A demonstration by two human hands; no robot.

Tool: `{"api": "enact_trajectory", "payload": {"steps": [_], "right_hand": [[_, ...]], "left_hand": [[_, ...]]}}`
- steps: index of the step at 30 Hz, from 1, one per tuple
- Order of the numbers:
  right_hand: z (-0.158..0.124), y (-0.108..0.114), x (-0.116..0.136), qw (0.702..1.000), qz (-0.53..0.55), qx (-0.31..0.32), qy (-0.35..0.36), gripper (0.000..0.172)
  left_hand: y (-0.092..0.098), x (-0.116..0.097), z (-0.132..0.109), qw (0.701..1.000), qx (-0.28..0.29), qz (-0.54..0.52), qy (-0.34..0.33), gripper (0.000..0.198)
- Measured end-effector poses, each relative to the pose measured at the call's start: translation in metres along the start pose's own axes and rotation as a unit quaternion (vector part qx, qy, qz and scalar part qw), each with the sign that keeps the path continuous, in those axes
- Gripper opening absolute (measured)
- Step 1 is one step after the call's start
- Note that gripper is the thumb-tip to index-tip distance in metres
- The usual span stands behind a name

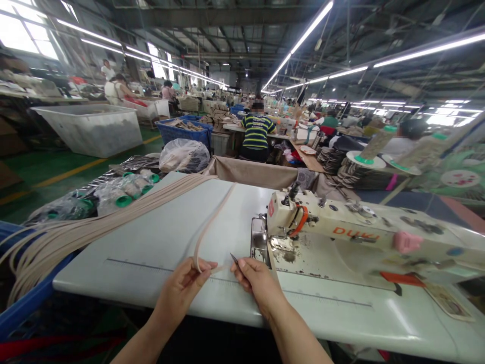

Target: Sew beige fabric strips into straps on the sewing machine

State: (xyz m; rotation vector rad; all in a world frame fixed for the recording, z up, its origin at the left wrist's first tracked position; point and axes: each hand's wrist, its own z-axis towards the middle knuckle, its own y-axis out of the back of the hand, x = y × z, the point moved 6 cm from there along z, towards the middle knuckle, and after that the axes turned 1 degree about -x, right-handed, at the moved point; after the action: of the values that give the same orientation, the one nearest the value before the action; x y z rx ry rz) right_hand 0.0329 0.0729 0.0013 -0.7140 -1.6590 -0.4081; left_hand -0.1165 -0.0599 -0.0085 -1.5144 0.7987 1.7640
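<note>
My left hand (185,283) pinches a narrow beige strip (209,222) near its end, between thumb and fingers. From there the strip curves up and away across the white sewing table (151,237). A short pale end of it sticks out to the right of my fingertips. In my closed right hand (257,283) is a small, dark, pointed metal tool (234,258), its tip towards the far left; my fingers hide the rest. Both hands are above the table's front edge, close together. Just beyond my right hand stands a sewing machine (322,222).
Many beige strips (113,217) lie in a bundle over the table's left side, hanging into a blue crate (26,303). Bagged thread cones (125,194) lie beyond. A ruler scale (140,265) runs along the table's front. A person in a striped shirt (258,131) sits ahead.
</note>
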Motion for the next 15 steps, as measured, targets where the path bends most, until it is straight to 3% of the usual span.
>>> {"api": "enact_trajectory", "payload": {"steps": [3, 5, 6, 9, 11, 13, 15], "right_hand": [[-0.009, 0.011, 0.003, 0.997, -0.063, -0.039, 0.038, 0.038], [-0.02, 0.027, 0.008, 0.972, -0.192, -0.104, 0.087, 0.03], [-0.027, 0.035, 0.012, 0.943, -0.276, -0.144, 0.116, 0.027], [-0.05, 0.057, 0.021, 0.809, -0.503, -0.252, 0.169, 0.015], [-0.06, 0.068, 0.018, 0.734, -0.601, -0.277, 0.152, 0.037], [-0.063, 0.075, 0.009, 0.698, -0.661, -0.254, 0.107, 0.056], [-0.065, 0.078, -0.001, 0.686, -0.691, -0.217, 0.077, 0.06]], "left_hand": [[0.011, -0.003, 0.002, 0.999, 0.02, 0.015, 0.025, 0.028], [0.023, -0.004, 0.006, 0.998, 0.034, 0.015, 0.048, 0.032], [0.031, -0.003, 0.008, 0.997, 0.039, 0.021, 0.06, 0.034], [0.06, 0.0, 0.016, 0.989, 0.042, 0.106, 0.093, 0.044], [0.082, 0.001, 0.021, 0.978, 0.031, 0.184, 0.088, 0.052], [0.105, -0.001, 0.027, 0.966, 0.012, 0.248, 0.064, 0.06], [0.129, -0.006, 0.032, 0.951, -0.015, 0.306, 0.043, 0.067]]}}
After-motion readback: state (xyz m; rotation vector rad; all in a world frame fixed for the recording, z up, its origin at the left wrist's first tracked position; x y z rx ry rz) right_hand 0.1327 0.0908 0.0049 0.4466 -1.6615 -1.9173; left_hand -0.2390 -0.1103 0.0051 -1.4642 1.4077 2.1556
